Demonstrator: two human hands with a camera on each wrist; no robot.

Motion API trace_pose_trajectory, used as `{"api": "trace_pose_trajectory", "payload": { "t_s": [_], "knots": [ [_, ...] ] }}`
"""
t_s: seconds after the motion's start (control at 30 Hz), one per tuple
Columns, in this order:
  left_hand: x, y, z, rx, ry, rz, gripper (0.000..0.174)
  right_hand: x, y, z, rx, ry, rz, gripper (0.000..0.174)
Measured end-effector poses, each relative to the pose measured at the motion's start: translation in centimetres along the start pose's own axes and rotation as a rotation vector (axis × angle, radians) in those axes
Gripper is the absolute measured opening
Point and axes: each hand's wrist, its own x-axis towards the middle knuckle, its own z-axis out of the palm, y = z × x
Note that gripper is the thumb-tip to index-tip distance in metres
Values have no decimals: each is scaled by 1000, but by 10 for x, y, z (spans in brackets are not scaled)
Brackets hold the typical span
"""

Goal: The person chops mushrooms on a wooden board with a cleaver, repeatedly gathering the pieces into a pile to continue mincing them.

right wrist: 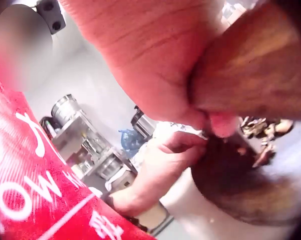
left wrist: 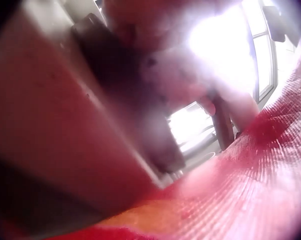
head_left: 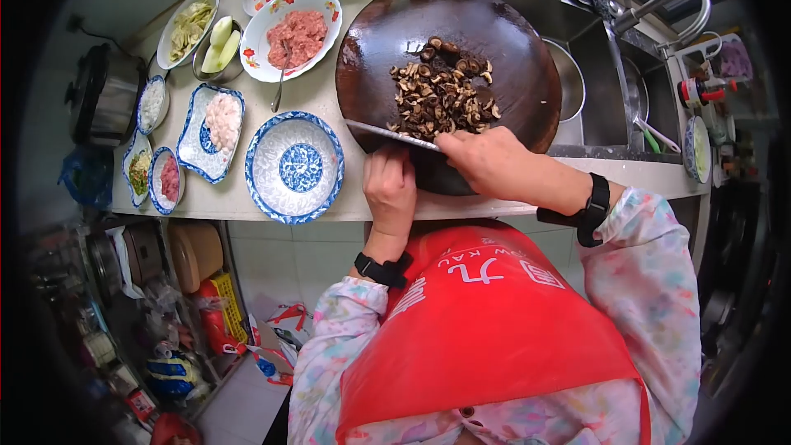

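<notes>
My right hand (head_left: 486, 163) grips the wooden handle (right wrist: 255, 65) of a kitchen knife. The knife's blade (head_left: 391, 133) points left across the near-left edge of a round dark wooden chopping board (head_left: 527, 91). A heap of sliced brown mushrooms (head_left: 441, 86) lies on the board beyond the blade. Just below the blade, at the board's near-left edge, is my left hand (head_left: 389, 191) with its fingers curled. Its fingertips are hidden in the head view, and I cannot tell whether they hold anything. The right wrist view also shows the left hand (right wrist: 155, 170) close to the board.
Left of the board are an empty blue-and-white bowl (head_left: 295, 167), a bowl of minced meat (head_left: 298, 37) with a spoon, a square dish of pale pieces (head_left: 222, 119) and several small bowls. A sink (head_left: 593, 74) with a faucet (head_left: 667, 21) is at right. The counter's front edge meets a red apron (head_left: 486, 321).
</notes>
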Motion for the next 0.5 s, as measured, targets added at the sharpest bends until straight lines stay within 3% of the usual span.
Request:
{"api": "trace_pose_trajectory", "payload": {
  "t_s": [0.13, 0.33, 0.5],
  "knots": [
    [-2, 1, 1, -20, 65, -25, 13, -21, -2, -15, 13, -32, -19, 25],
    [-4, -2, 1, 6, 6, -54, 15, -12, 1, -14, 6, -188, -45, 22],
    [-4, -2, 0, -17, 12, -55, 15, -8, -13, -1, -31, -77, -44, 23]
  ]
}}
